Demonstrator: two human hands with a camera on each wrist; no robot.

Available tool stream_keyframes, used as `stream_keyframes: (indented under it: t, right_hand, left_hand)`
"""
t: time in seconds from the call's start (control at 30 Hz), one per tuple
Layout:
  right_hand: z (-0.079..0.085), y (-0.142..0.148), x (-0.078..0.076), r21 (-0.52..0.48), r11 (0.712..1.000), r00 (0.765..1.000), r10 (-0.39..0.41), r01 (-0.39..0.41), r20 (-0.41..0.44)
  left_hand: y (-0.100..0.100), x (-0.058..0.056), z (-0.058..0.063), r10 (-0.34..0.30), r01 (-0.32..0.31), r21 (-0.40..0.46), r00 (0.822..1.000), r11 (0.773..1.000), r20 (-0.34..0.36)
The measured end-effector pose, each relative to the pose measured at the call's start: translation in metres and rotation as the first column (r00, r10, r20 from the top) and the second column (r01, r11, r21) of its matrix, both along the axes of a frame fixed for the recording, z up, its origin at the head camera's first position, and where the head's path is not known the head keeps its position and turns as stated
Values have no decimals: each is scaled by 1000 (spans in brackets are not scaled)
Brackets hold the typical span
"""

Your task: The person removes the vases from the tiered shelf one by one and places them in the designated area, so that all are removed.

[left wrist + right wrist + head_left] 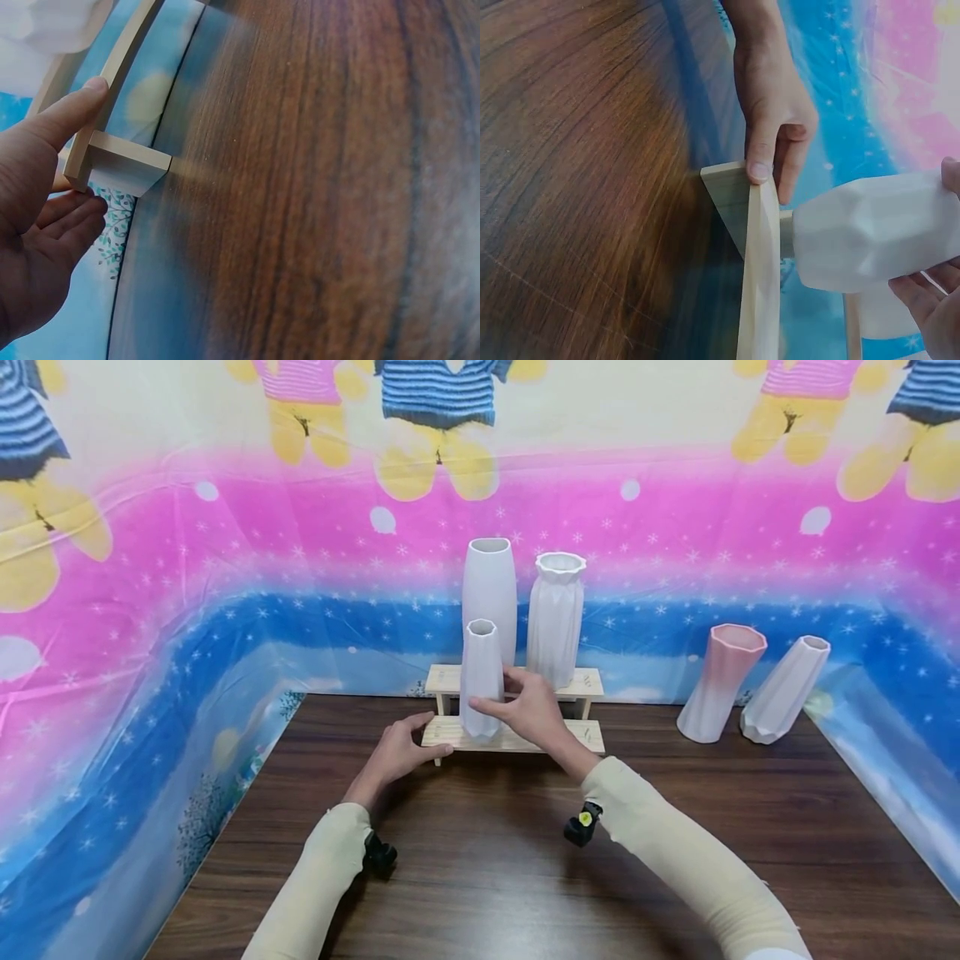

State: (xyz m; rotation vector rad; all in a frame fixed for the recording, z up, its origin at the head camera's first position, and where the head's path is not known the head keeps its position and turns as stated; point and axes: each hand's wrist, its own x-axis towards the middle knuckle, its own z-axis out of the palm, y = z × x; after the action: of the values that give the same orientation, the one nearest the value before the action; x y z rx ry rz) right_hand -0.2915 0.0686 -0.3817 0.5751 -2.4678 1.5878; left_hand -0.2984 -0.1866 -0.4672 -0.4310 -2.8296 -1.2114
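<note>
My right hand (536,712) grips a small faceted white vase (482,662), thumb in front and fingers round its right side. The vase stands upright over the lower step of a two-step wooden stand (587,735), its base close to the board (761,277). At the left end of that step my left hand (397,752) holds the board, its thumb (79,109) on one side and the fingers curled towards the other. Behind, on the upper step, are a tall smooth white vase (491,585) and a ribbed white vase (555,622) with a scalloped rim.
To the right on the brown wooden table (480,868) stand a pink-and-white vase (720,685) with a flared top and a white faceted vase (783,693). A printed cloth (337,543) hangs around the table's back and sides.
</note>
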Motion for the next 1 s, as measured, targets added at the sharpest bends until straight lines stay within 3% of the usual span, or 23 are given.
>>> stream_keyframes:
  t: [1.0]
  right_hand:
    - [6,81,23,31,992,992,-123,123,-8]
  left_hand:
    - [0,0,0,7,-7,-2,1000,1000,7]
